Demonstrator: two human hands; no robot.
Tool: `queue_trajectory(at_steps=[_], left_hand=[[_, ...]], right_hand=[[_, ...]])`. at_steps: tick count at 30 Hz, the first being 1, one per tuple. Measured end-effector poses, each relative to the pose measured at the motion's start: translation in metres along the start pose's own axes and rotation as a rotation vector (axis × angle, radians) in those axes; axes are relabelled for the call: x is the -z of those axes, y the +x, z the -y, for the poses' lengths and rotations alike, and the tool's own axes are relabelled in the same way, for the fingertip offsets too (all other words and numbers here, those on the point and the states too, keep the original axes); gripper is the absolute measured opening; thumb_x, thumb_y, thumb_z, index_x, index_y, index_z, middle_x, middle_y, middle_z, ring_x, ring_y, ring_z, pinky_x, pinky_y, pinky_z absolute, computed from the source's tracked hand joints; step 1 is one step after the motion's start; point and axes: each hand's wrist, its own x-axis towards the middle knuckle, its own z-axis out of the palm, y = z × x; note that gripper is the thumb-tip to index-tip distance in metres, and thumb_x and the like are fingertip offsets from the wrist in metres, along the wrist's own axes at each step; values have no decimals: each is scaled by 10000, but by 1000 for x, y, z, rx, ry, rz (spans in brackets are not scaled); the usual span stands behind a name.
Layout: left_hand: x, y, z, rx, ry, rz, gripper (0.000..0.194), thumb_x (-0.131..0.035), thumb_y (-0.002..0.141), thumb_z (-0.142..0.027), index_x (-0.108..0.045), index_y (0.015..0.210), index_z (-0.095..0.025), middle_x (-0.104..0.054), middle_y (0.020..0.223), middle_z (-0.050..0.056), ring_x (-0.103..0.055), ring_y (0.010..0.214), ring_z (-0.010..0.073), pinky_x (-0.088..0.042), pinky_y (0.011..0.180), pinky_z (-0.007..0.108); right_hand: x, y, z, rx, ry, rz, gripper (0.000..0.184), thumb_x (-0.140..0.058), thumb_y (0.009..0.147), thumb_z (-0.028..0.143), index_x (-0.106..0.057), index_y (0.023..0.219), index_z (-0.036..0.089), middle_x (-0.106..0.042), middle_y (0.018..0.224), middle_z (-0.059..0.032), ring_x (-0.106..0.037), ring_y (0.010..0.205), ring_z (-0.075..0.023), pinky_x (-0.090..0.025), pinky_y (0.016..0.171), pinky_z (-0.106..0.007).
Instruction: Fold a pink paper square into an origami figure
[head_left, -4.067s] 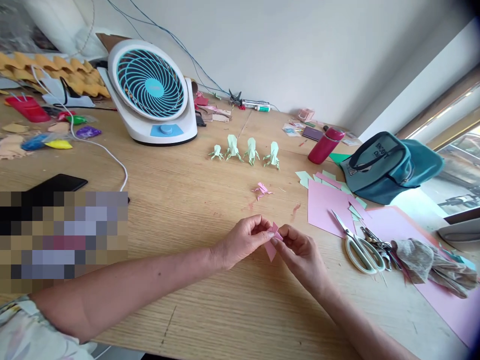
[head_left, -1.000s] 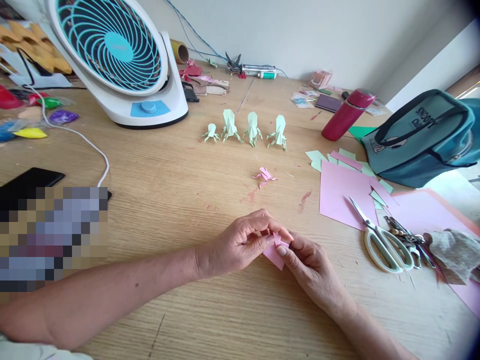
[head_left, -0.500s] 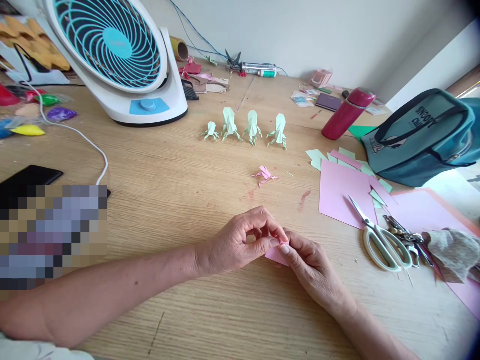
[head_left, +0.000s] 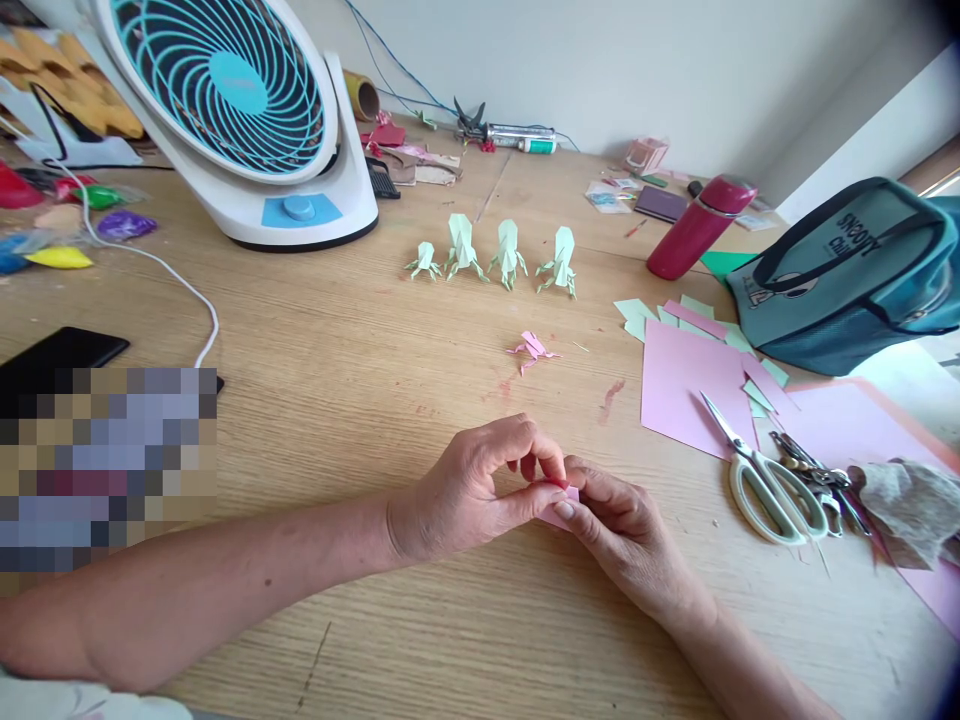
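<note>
A small folded piece of pink paper (head_left: pixel 555 516) is held between my two hands above the wooden table (head_left: pixel 420 620). My left hand (head_left: pixel 487 480) pinches its upper edge between thumb and fingertips. From the other side, my right hand (head_left: pixel 626 530) grips it with thumb and forefinger. My fingers cover much of the paper, so its exact folds are hidden. Beyond my hands lies a pink origami figure (head_left: pixel 533 347) with thin legs. Behind it several pale green origami figures (head_left: pixel 508 250) stand in a row, the leftmost one smaller.
On the right are pink paper sheets (head_left: pixel 690 390), green scraps, scissors (head_left: pixel 769 480), keys (head_left: pixel 821 480) and a grey cloth (head_left: pixel 907 510). A red bottle (head_left: pixel 701 228) and teal bag (head_left: pixel 840 280) stand behind them. At back left is a fan (head_left: pixel 240 120); a black phone (head_left: pixel 64 362) lies left.
My left fingertips have shifted slightly along the pink paper's top edge, and less of the paper shows below my fingers. Both hands keep hold of it.
</note>
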Motion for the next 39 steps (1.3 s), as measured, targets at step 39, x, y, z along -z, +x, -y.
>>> queue_trajectory(at_steps=[39], left_hand=[[12, 18, 34, 330, -577, -226, 222, -825, 757, -239, -625, 801, -151, -589, 777, -27, -550, 709, 71, -487, 664, 168]], right_hand=[[211, -117, -29, -199, -1155, -974, 546, -551, 929, 531, -513, 1404, 264, -494, 1341, -180, -614, 1046, -443, -463, 827, -662]])
